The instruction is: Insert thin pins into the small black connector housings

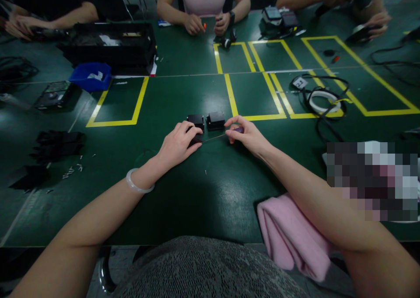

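Observation:
My left hand [180, 142] is closed around a small black box-shaped part [197, 138] lying on the green table. In my right hand [243, 134] is a screwdriver with a dark purple handle [239, 130]. Its thin shaft [215, 137] points left, and the tip ends at the part under my left fingers; whether it touches a screw I cannot tell. Just beyond my hands stand two similar black boxes [196, 120] [215, 120] side by side. A single small screw [205, 172] lies on the table nearer to me.
Loose screws [70, 172] and black parts [59, 145] lie at left. Beyond them are a blue bin [92, 76] and a black rack [111, 44]. A coiled cable [324, 101] is at right, and a pink cloth [292, 232] hangs over the near edge. Several people work across the table.

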A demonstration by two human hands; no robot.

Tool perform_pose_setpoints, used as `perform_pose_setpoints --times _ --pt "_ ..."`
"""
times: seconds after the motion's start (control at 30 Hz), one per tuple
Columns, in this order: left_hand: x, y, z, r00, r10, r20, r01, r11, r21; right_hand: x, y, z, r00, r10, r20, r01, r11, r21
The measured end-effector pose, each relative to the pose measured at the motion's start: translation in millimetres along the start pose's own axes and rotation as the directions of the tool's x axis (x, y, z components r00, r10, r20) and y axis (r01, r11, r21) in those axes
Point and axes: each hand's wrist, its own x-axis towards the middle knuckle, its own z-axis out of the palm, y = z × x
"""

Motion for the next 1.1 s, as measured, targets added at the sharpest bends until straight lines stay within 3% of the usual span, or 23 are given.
perform_pose_setpoints --times 0.63,0.83,1.1 --pt "-0.2 -0.4 0.3 1.000 -0.004 0.002 0.004 1.000 0.009 0.0 -0.5 2.6 1.000 -0.007 -0.010 0.008 0.999 0.044" --pt "-0.8 -0.6 0.9 1.000 -0.001 -0.001 0.001 1.000 0.010 -3.1 -3.1 3.2 1.000 0.014 -0.011 -0.014 0.999 -0.032" --pt "-0.6 -1.1 1.3 1.000 -0.001 0.001 0.001 1.000 0.011 0.0 1.3 0.5 1.000 -0.020 0.017 0.020 1.000 -0.012"
